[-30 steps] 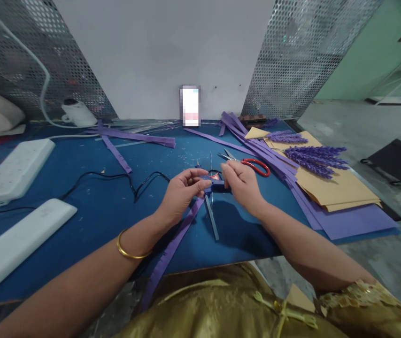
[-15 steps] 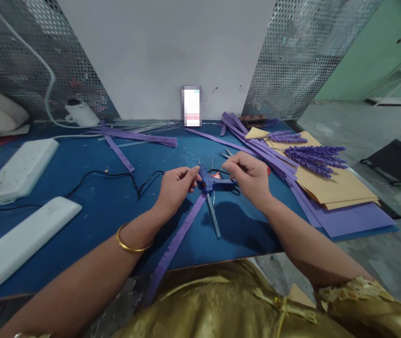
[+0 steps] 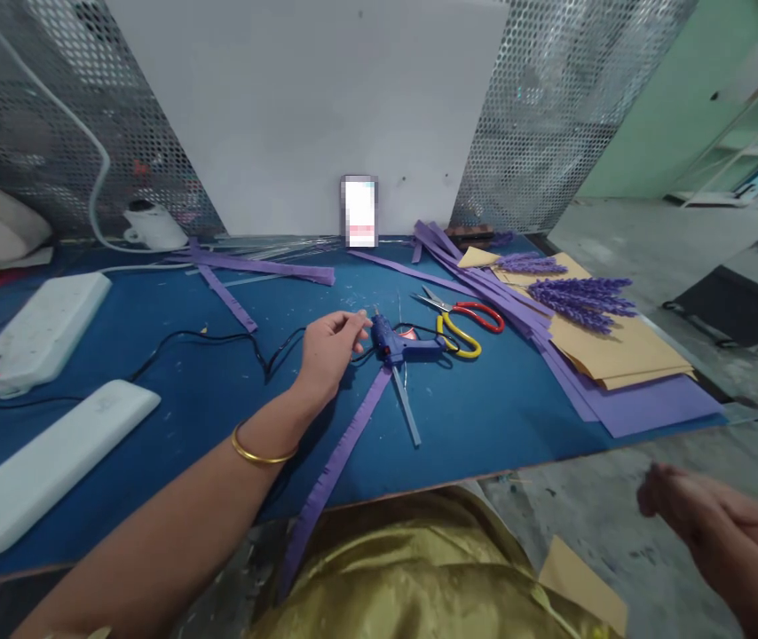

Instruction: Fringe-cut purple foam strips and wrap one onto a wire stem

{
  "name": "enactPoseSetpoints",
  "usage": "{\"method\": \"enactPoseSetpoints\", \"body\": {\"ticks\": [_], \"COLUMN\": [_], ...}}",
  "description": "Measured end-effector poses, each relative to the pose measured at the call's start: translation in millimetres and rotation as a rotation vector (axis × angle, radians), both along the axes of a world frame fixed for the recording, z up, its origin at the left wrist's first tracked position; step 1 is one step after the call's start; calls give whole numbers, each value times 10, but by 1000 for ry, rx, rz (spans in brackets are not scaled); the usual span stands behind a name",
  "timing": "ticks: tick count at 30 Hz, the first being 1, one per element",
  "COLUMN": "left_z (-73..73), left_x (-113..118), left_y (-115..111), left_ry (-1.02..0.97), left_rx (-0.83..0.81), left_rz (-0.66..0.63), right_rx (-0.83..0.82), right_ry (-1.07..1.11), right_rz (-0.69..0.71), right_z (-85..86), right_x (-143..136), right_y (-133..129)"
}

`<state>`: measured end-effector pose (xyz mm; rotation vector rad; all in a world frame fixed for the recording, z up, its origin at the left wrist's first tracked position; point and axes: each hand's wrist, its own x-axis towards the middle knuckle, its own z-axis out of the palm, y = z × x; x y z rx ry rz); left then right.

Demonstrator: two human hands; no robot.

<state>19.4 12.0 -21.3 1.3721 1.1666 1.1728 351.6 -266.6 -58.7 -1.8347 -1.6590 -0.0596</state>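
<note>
My left hand point(image 3: 331, 349) is pinched beside the nozzle end of a blue glue gun point(image 3: 393, 344); what its fingertips hold is too small to make out. The glue gun lies on the blue table with a clear glue stick point(image 3: 406, 406) poking out toward me. A fringed purple strip point(image 3: 345, 453) runs from the gun over the table's front edge. To the right lie scissors point(image 3: 472, 328) with red and yellow handles. My right hand point(image 3: 718, 532) is off the table at the lower right, blurred, its fingers smeared.
Purple paper strips point(image 3: 472, 271), tan sheets point(image 3: 625, 351) and purple flower sprigs point(image 3: 582, 297) lie at the right. A phone point(image 3: 360, 211) leans on the back board. White power strips point(image 3: 43, 328) and a black cord point(image 3: 179, 328) occupy the left.
My right hand has moved from beside the glue gun down and right, past the table edge, uncovering the scissors. My left hand has barely moved.
</note>
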Motion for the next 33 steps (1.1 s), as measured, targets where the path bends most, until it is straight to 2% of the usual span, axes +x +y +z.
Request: {"method": "enactPoseSetpoints", "body": {"ticks": [1,2,4,6,7,9,10,11,15,17,19,21,23,27,30,33], "left_z": [-1,-4,-15,-28,-31,-22,-9,9,83,97,98,100,113,133,98,40], "left_x": [-5,-9,-17,-24,-29,-42,-50,-59,-83,-83,-76,-67,-60,-59,-62,-55], "left_y": [14,26,44,54,55,50,44,37,12,7,0,-23,-69,-189,-244,-257], "left_ry": [14,34,92,177,229,346,407,468,660,727,787,850,920,1059,1117,1133], "left_rx": [6,13,31,59,77,118,139,160,228,249,258,252,247,256,260,261], "left_rz": [5,8,6,-9,-19,-42,-53,-62,-108,-132,-161,-203,-258,-333,-335,-328], "right_rx": [-128,-183,-213,-249,-263,-268,-226,-170,44,193,185,28,-159,-269,-286,-257], "right_ry": [-33,-61,-134,-189,-202,-257,-379,-481,-630,-557,-436,-386,-518,-647,-690,-656], "right_rz": [65,72,32,24,24,-25,-136,-165,-55,23,184,357,494,546,546,552], "right_z": [-175,-342,-607,-727,-722,-591,-476,-338,256,477,606,645,620,523,467,417], "right_x": [117,206,301,317,306,257,217,163,-198,-445,-710,-972,-1209,-1515,-1572,-1540], "right_y": [-132,-242,-391,-444,-432,-341,-269,-188,168,395,705,1101,1538,2262,2521,2588]}}
